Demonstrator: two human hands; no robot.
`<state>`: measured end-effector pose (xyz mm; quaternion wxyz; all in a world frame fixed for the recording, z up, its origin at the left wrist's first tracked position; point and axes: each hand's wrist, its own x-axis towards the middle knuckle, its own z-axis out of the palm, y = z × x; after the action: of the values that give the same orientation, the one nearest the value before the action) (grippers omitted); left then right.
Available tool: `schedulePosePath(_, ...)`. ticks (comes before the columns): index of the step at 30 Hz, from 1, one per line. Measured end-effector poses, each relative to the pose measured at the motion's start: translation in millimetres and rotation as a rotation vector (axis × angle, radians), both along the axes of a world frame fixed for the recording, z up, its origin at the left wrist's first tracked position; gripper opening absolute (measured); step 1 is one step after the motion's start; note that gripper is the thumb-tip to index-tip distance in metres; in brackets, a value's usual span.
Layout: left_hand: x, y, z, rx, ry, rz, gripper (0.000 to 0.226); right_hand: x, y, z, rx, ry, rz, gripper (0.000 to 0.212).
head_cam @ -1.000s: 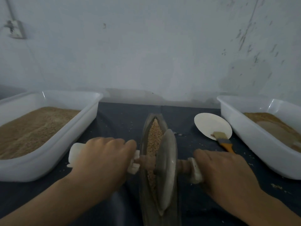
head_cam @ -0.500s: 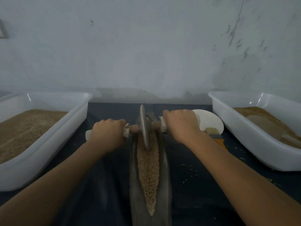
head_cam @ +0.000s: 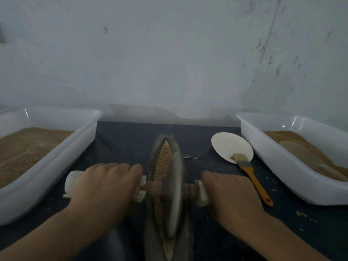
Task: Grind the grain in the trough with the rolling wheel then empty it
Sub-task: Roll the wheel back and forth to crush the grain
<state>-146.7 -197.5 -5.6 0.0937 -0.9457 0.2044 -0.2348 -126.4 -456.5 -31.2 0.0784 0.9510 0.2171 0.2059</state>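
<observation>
Long dark boat-shaped grinding trough lies lengthwise in the middle of the dark cloth-covered desk, pointing away from the person, w/ coarse tan grain along its narrow slot. Grey disc-shaped rolling wheel stands on edge in the slot, near half of the trough, tilted a little, directly between the two hands. Brown wooden axle runs through its hub, w/ white wrapped grips at each end.

Left hand is curled over the left grip, knuckles up, white end sticking out past it on the outer side. Right hand is wrapped round the right grip, fingers down over it. Both just beside the trough, one per side.

Left: white rectangular plastic tub, smooth glossy walls, holding fine sandy brown meal. Right: matching white plastic tub w/ brown powder, partly smoothed. Between trough & right tub: round white paper plate w/ an orange-handled, pale-bristled brush, bristles on the plate, handle on the desk. Stray grains are scattered on the cloth. Pale scuffed wall behind.
</observation>
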Motion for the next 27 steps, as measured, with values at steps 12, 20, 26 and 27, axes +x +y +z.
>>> schedulePosePath(12, 114, 3, -13, -0.096, 0.000, 0.238, 0.020, 109, 27, 14, 0.046, -0.158, -0.089, 0.021)
schedulePosePath(20, 34, 2, -20, -0.085, 0.128, 0.258, 0.030, 25, 21, 15, 0.006, -0.087, 0.016, 0.034)
schedulePosePath(26, -15, -1, -3, -0.012, 0.246, 0.276, 0.028, -15, 13, 20, 0.041, -0.178, 0.120, 0.043)
schedulePosePath(27, -14, -2, -2, 0.008, 0.225, 0.277, 0.029, -11, 13, 18, 0.027, -0.138, 0.108, 0.043)
